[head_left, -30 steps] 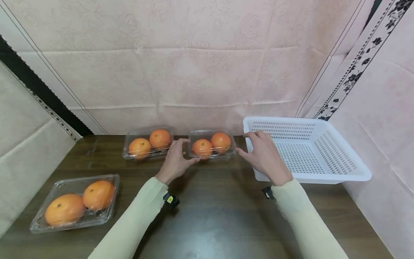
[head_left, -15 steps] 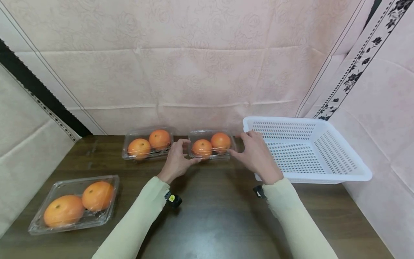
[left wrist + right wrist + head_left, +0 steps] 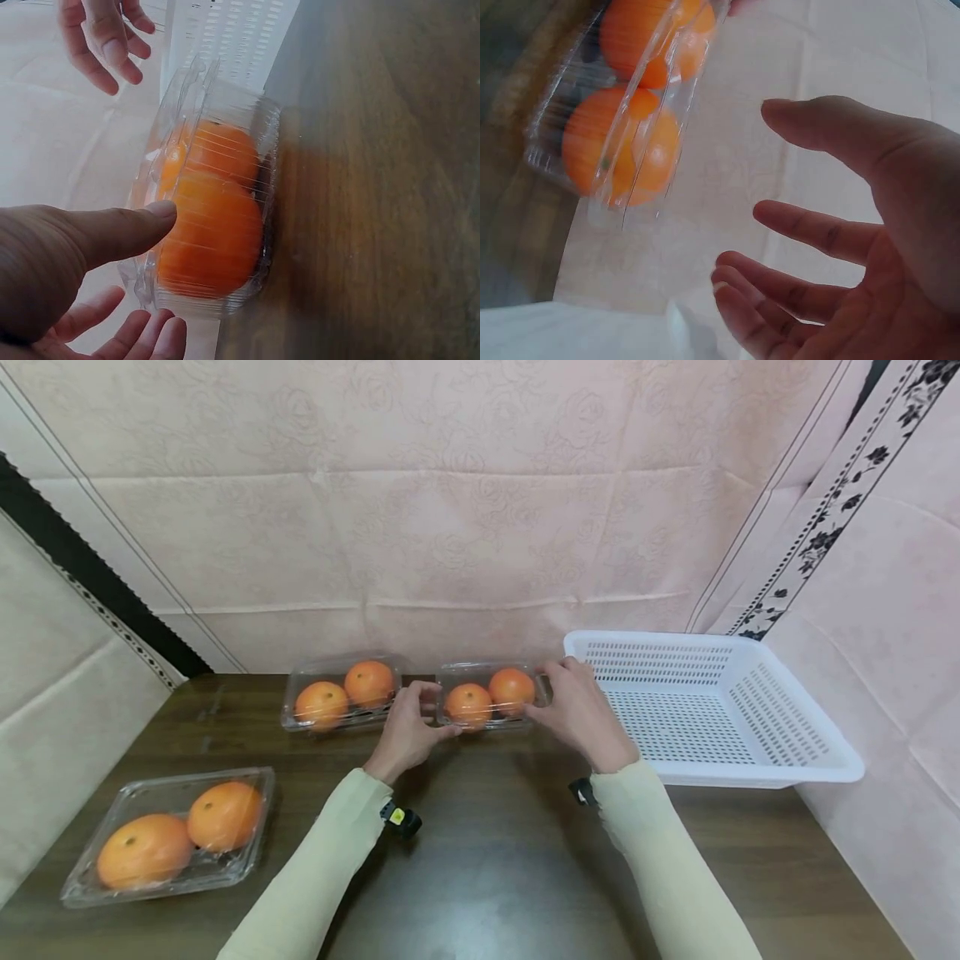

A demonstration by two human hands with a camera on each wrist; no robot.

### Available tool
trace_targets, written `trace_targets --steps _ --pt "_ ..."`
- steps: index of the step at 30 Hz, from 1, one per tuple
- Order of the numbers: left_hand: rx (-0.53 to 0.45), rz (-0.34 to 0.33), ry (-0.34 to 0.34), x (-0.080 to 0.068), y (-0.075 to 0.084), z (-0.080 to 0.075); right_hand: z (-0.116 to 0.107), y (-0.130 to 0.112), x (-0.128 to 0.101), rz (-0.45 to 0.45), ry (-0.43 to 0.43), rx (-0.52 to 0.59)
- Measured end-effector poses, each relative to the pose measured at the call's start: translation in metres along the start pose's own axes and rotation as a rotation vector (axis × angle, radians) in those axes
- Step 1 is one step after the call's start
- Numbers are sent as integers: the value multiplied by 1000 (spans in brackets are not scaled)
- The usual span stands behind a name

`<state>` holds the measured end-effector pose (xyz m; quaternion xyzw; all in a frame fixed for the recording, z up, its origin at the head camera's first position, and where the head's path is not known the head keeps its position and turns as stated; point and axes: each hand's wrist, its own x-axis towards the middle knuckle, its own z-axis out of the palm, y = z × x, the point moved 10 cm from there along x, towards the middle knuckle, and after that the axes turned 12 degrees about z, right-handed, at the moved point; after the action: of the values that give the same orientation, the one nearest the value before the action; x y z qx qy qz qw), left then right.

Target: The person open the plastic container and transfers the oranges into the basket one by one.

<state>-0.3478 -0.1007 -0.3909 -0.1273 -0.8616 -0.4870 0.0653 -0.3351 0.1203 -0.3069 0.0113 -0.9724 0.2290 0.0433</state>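
Clear clamshell of two oranges (image 3: pixel 489 697) sat at the surface's (image 3: pixel 480 860) far edge, beside the white basket (image 3: pixel 787 752). Left hand (image 3: pixel 406 732) cupped one end, thumb touching; right hand (image 3: pixel 581 714) neared the other, fingers spread. Best gripped evenly at both ends: thin plastic buckles.

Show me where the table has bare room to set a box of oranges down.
The widest bare table lies in front, between the sleeves and right of the near-left box. The white basket is empty too. The back row is crowded: two boxes side by side, both hands closing on the right one.
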Motion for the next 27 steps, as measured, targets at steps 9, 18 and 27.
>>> trace_targets --steps 9,18,27 --pt "15 2 -50 3 1 1 14 -4 9 -6 -58 9" --pt "9 0 -98 5 1 -1 33 -1 12 71 -191 25" --pt "-8 -11 -110 7 0 -3 45 -1 18 89 -220 42"
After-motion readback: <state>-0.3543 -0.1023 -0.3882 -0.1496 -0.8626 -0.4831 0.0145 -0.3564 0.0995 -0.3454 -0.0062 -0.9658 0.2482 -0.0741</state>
